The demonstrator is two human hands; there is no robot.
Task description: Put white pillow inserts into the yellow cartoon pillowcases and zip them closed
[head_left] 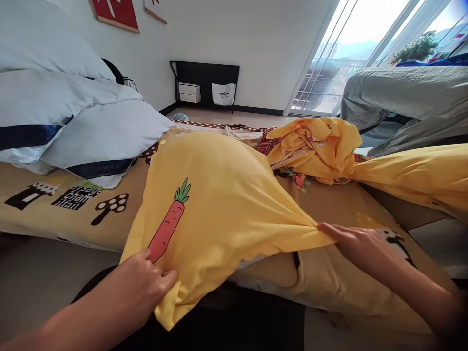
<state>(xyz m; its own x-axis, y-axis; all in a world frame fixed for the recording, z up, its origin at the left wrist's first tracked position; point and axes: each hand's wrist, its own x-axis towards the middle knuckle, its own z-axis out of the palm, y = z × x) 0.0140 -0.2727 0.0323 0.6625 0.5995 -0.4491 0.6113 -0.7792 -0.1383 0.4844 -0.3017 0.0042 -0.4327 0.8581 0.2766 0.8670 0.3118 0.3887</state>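
Yellow pillowcase (223, 195) stretches lengthwise away from hands (144, 285) (360, 246) gripping its near edge.

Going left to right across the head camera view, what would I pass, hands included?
House print, mushroom print, left hand, white box, white bag, right hand, green plant.

Holding a yellow carrot-print pillowcase (219, 195) beside white pillows (98, 126) on a patterned bedsheet (76, 226), gripping its near end with the left hand (142, 287), pinching a taut edge with the right hand (354, 243).
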